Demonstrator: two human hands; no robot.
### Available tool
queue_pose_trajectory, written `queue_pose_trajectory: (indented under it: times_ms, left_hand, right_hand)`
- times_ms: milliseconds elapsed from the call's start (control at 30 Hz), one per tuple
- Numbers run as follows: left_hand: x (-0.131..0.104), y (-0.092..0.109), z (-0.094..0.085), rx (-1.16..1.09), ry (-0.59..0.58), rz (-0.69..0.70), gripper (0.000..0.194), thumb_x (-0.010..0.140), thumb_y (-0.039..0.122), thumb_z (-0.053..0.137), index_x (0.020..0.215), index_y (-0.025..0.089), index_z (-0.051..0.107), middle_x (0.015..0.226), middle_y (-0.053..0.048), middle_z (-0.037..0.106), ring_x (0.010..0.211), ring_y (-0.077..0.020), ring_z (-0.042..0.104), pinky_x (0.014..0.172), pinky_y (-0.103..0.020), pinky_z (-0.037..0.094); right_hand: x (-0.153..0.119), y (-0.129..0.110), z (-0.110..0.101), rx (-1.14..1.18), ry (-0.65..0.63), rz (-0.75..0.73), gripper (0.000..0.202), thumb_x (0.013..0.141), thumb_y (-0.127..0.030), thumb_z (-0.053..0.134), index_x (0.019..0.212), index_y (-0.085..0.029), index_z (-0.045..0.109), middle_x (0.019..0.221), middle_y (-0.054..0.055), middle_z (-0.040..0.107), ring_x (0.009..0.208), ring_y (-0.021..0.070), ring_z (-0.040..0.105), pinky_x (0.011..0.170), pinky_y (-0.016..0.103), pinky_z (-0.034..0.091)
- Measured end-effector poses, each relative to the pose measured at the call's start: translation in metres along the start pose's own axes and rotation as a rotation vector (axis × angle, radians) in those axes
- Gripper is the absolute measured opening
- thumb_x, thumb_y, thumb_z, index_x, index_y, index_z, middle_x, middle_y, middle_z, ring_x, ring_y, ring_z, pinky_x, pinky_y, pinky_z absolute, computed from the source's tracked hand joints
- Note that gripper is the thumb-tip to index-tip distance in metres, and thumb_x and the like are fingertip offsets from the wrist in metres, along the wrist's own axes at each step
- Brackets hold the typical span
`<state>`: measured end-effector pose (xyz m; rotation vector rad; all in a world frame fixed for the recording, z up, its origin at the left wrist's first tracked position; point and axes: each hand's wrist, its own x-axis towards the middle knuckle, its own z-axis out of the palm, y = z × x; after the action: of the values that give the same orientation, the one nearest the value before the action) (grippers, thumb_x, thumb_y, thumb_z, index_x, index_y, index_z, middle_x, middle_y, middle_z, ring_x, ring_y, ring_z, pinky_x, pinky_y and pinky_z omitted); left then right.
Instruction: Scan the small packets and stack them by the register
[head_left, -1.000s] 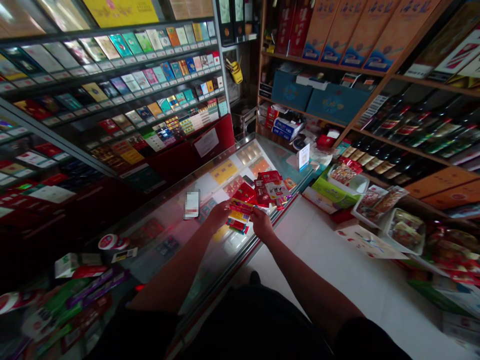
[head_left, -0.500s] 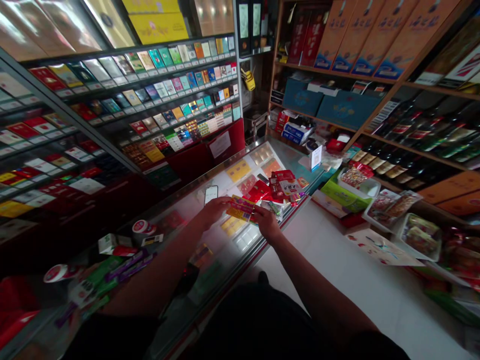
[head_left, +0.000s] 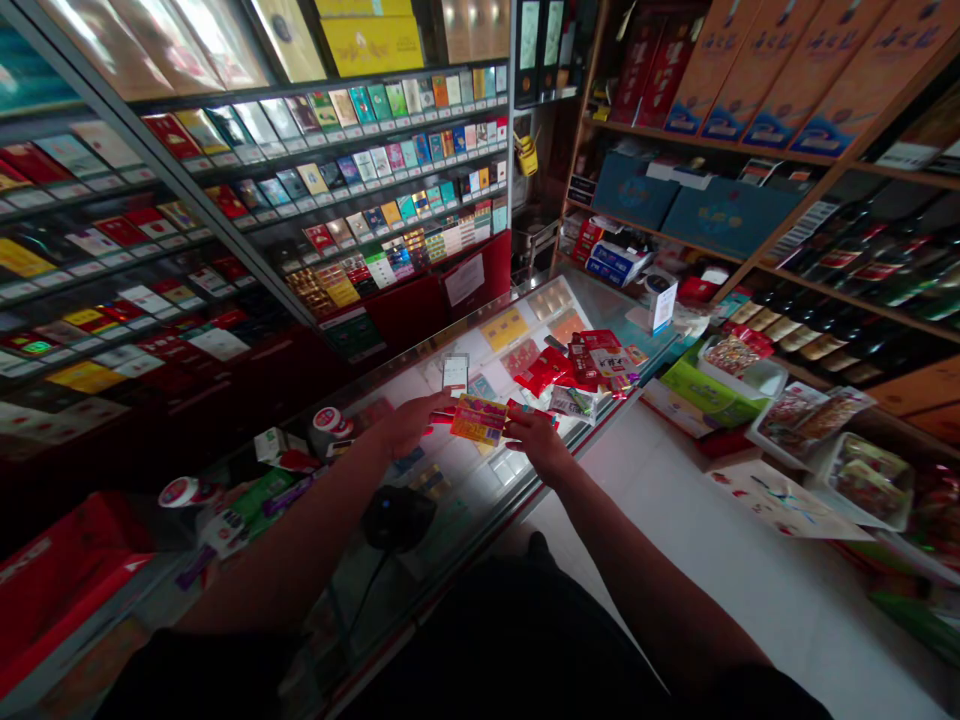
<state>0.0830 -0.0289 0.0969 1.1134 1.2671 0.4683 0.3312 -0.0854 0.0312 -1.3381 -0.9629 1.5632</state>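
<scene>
Between my two hands, over the glass counter (head_left: pixel 491 485), is a small yellow and red snack packet (head_left: pixel 478 420), print side up. My left hand (head_left: pixel 411 424) pinches its left edge, with a bit of red showing by the fingertips. The fingers of my right hand (head_left: pixel 537 442) close on its right edge. Something red shows just behind the right fingers; I cannot tell if it is held. Beyond the left hand lies a phone (head_left: pixel 455 372) with a lit screen. Red snack bags (head_left: pixel 600 358) and a clear-and-green packet (head_left: pixel 573 402) lie right of the hands.
A black device with a cable (head_left: pixel 398 517) stands near my left forearm. White tubs (head_left: pixel 331 422) and purple and green packets (head_left: pixel 274 495) sit at left. A QR code stand (head_left: pixel 663 308) is at the counter's far end. Cigarette shelves (head_left: pixel 375 160) line the back; snack trays (head_left: pixel 862 480) stand right.
My view has swung left, so the scene sits further right. The yellow packet now lies flatter between my hands, and the black device shows clearly beside my left forearm.
</scene>
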Motion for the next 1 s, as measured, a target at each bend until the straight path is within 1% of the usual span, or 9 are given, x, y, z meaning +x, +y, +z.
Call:
queue_pose_trajectory:
  times_ms: [133, 300, 433, 533, 633, 700, 800, 900, 1000]
  left_hand:
    - [-0.014, -0.008, -0.020, -0.022, -0.080, -0.010, 0.064, 0.087, 0.075, 0.055, 0.113, 0.023, 0.081, 0.133, -0.013, 0.076, 0.129, -0.0359, 0.061, 0.105, -0.048, 0.040]
    - [-0.028, -0.014, -0.040, -0.015, -0.093, -0.020, 0.070, 0.088, 0.080, 0.050, 0.111, 0.022, 0.082, 0.127, -0.015, 0.078, 0.129, -0.0362, 0.061, 0.109, -0.051, 0.036]
    - [-0.031, -0.024, -0.054, -0.046, -0.107, -0.027, 0.073, 0.088, 0.082, 0.050, 0.110, 0.020, 0.082, 0.124, -0.017, 0.079, 0.130, -0.0369, 0.060, 0.109, -0.051, 0.037]
    - [-0.030, -0.033, -0.063, -0.115, -0.104, -0.019, 0.075, 0.083, 0.084, 0.056, 0.107, 0.018, 0.082, 0.124, -0.018, 0.078, 0.128, -0.0363, 0.062, 0.106, -0.047, 0.041]
    - [-0.030, -0.042, -0.073, -0.158, -0.091, -0.020, 0.076, 0.080, 0.085, 0.061, 0.106, 0.017, 0.082, 0.124, -0.018, 0.078, 0.124, -0.0358, 0.064, 0.104, -0.045, 0.044]
    - [-0.030, -0.045, -0.079, -0.141, -0.114, -0.028, 0.076, 0.082, 0.084, 0.059, 0.109, 0.017, 0.082, 0.126, -0.018, 0.077, 0.125, -0.0356, 0.063, 0.103, -0.045, 0.044]
    - [-0.031, -0.047, -0.087, -0.109, -0.138, -0.030, 0.074, 0.087, 0.082, 0.052, 0.112, 0.018, 0.081, 0.130, -0.017, 0.076, 0.130, -0.0354, 0.061, 0.105, -0.046, 0.042]
    - [-0.032, -0.051, -0.093, -0.121, -0.095, -0.025, 0.071, 0.090, 0.080, 0.050, 0.111, 0.019, 0.081, 0.129, -0.017, 0.076, 0.133, -0.0357, 0.059, 0.106, -0.049, 0.040]
    - [-0.032, -0.058, -0.095, -0.147, -0.058, -0.019, 0.070, 0.088, 0.079, 0.053, 0.110, 0.018, 0.081, 0.127, -0.018, 0.077, 0.131, -0.0363, 0.061, 0.105, -0.049, 0.042]
  right_hand:
    - [-0.001, 0.007, 0.019, 0.002, -0.031, 0.009, 0.046, 0.074, -0.036, 0.069, 0.115, -0.016, 0.077, 0.097, 0.008, 0.077, 0.090, 0.0205, 0.071, 0.077, 0.032, 0.055]
    - [0.000, 0.013, 0.038, -0.036, -0.042, -0.005, 0.041, 0.077, -0.035, 0.069, 0.112, -0.016, 0.079, 0.094, 0.006, 0.078, 0.088, 0.0190, 0.071, 0.081, 0.033, 0.056]
    - [0.001, 0.018, 0.049, -0.035, -0.053, 0.006, 0.039, 0.075, -0.032, 0.072, 0.110, -0.016, 0.080, 0.094, 0.007, 0.079, 0.087, 0.0191, 0.071, 0.083, 0.034, 0.056]
    - [0.001, 0.021, 0.057, 0.002, -0.049, 0.047, 0.042, 0.076, -0.027, 0.071, 0.116, -0.014, 0.078, 0.093, 0.009, 0.080, 0.088, 0.0198, 0.073, 0.084, 0.034, 0.056]
    - [0.002, 0.022, 0.064, 0.017, -0.048, 0.076, 0.046, 0.078, -0.028, 0.071, 0.121, -0.012, 0.076, 0.094, 0.011, 0.080, 0.089, 0.0204, 0.073, 0.083, 0.034, 0.055]
    - [0.004, 0.021, 0.068, -0.036, -0.095, 0.050, 0.046, 0.078, -0.030, 0.073, 0.121, -0.014, 0.078, 0.097, 0.010, 0.080, 0.088, 0.0198, 0.071, 0.081, 0.033, 0.053]
    - [0.007, 0.020, 0.071, -0.172, -0.147, -0.032, 0.043, 0.078, -0.035, 0.073, 0.116, -0.017, 0.081, 0.096, 0.006, 0.079, 0.084, 0.0185, 0.065, 0.078, 0.031, 0.049]
    - [0.009, 0.020, 0.074, -0.275, -0.143, -0.096, 0.042, 0.081, -0.036, 0.067, 0.116, -0.018, 0.082, 0.090, 0.003, 0.077, 0.080, 0.0182, 0.060, 0.076, 0.031, 0.047]
    - [0.011, 0.024, 0.078, -0.335, -0.147, -0.122, 0.044, 0.082, -0.032, 0.062, 0.119, -0.018, 0.082, 0.085, 0.002, 0.075, 0.077, 0.0181, 0.058, 0.074, 0.031, 0.047]
